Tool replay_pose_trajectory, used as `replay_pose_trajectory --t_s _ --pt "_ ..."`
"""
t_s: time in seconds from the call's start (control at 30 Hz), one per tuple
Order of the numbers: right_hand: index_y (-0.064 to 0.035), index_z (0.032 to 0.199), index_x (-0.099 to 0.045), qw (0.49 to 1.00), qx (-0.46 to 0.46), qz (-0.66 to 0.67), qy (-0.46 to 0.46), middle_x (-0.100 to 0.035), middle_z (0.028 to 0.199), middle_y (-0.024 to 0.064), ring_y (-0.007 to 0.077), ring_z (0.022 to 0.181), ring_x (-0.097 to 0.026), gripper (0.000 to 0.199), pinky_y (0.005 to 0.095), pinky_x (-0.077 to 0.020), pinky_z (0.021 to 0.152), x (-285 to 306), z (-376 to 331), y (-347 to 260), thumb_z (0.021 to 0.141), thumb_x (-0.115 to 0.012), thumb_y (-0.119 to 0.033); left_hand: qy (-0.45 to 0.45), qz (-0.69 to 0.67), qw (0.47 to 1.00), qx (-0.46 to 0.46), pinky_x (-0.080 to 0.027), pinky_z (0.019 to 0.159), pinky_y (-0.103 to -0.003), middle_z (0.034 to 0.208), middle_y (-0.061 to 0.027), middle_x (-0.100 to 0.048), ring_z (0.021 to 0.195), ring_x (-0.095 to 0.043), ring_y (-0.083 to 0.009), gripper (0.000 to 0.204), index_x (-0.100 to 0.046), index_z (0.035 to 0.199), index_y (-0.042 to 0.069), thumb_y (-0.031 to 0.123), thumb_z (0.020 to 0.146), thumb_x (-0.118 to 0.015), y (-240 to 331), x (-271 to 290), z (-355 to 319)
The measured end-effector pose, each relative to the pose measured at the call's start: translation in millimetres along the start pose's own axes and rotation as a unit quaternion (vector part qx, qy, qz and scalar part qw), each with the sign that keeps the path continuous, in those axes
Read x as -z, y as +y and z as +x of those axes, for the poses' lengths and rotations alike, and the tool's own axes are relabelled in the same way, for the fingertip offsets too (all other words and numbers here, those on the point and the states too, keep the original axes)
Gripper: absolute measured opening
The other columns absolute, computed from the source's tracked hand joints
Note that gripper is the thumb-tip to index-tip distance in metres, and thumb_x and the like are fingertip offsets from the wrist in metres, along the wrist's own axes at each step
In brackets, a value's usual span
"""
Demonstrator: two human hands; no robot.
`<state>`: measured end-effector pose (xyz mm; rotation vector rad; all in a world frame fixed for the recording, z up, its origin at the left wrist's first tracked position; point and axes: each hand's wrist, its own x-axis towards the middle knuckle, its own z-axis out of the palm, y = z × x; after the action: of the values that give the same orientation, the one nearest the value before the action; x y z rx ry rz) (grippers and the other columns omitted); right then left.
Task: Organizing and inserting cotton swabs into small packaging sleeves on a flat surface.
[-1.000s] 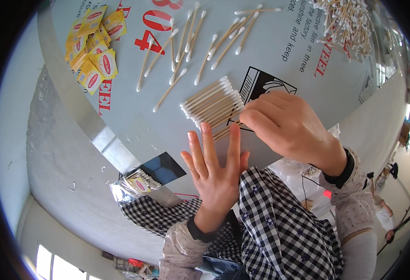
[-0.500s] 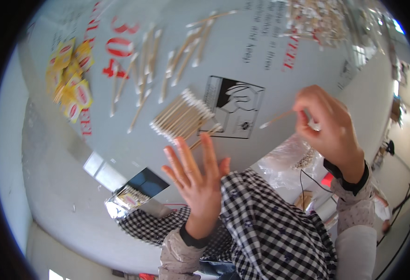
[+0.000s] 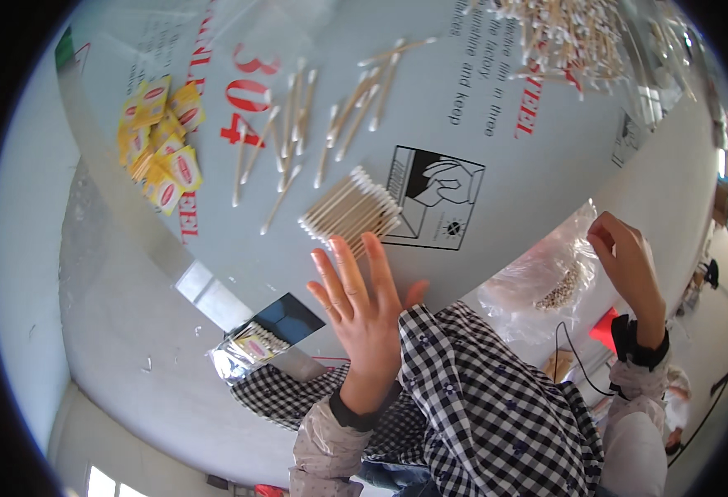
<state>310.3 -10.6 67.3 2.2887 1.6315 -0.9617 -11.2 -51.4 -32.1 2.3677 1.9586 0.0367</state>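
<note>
A neat row of cotton swabs (image 3: 351, 205) lies side by side on the grey, film-covered table (image 3: 496, 215). My left hand (image 3: 364, 323) is open, fingers spread, with its fingertips at the near edge of this row. Off the right-hand table edge, my right hand (image 3: 631, 261) is closed, its fingers curled together. Whatever it may hold is hidden. Just left of it and lower is a clear plastic bag (image 3: 521, 286) with a clump of swabs inside. Several loose cotton swabs (image 3: 297, 116) lie scattered beyond the row.
Yellow packets (image 3: 165, 149) are heaped at the far left. A large pile of swabs (image 3: 567, 41) sits at the far right. Near the front left edge is a clear-wrapped pack of swabs (image 3: 252, 344). A checked black-and-white cloth (image 3: 480, 389) covers my lap.
My right hand has moved right and down, past the table edge beside the plastic bag. The single swab it held no longer shows. My left hand stays by the row.
</note>
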Motion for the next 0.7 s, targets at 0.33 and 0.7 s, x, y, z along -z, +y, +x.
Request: replay_pose_trajectory --t_s 0.33,0.7 --pt "0.0045 0.123 -0.056 0.782 0.333 0.526 0.04 -0.061 0.123 0.014 0.0229 0.115 -0.06 0.027 0.0354 -0.0457 0.101 -80 58 -155 0.1 -0.056 -0.01 0.038 -0.203 0.975 0.079 -0.01 0.118 -0.06 0.159 -0.0324 -0.015 0.149 -0.011 -0.0483 0.091 -0.02 0.153 -0.008 0.05 0.094 -0.058 -17 15 41" --pt "0.0038 0.136 -0.041 0.702 0.386 0.598 -0.013 -0.043 0.145 0.0252 0.0359 0.138 -0.041 0.056 0.0484 -0.0288 0.117 -131 62 -198 0.106 -0.039 -0.044 0.263 -0.701 0.627 0.215 -0.01 0.123 -0.041 0.163 -0.019 -0.017 0.153 -0.013 -0.0268 0.07 -0.014 0.157 0.003 0.045 0.104 -0.034 1 20 66"
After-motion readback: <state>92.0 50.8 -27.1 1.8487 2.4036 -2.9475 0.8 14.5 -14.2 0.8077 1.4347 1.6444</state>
